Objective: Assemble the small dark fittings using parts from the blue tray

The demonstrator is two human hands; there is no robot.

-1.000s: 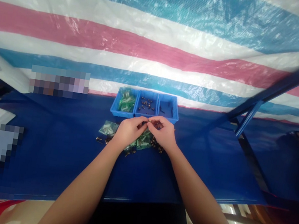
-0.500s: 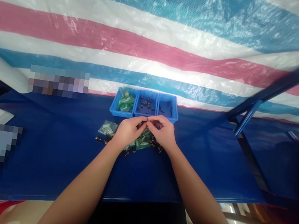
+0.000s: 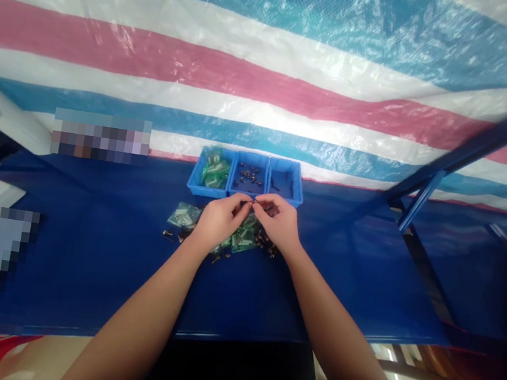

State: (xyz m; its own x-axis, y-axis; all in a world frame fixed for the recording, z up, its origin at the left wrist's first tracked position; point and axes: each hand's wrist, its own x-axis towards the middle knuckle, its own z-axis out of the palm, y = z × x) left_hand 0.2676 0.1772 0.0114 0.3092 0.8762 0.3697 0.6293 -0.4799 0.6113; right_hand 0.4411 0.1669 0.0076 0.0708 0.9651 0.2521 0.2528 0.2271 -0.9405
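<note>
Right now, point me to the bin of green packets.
In the head view, the blue bin of green packets is leftmost of three, beside the middle bin, beyond the left hand.

Three open, rectangular blue plastic bins point(image 3: 245, 196) stand along the far edge of the one blue tabletop point(image 3: 345, 280): the left holds several green-tinted clear plastic bags point(image 3: 215, 170), too overlapped to count, the middle over ten small brass-and-dark screws point(image 3: 250, 175), the right at least two slim black pieces point(image 3: 276, 186). Nearer the front edge, two bare hands, one left point(image 3: 218, 219) and one right point(image 3: 280, 224), share one tiny dark piece point(image 3: 254, 201) between their fingers above an uncountable heap of bags and screws. Near the left edge sits one white box point(image 3: 0, 195) with two blue panels.
</note>
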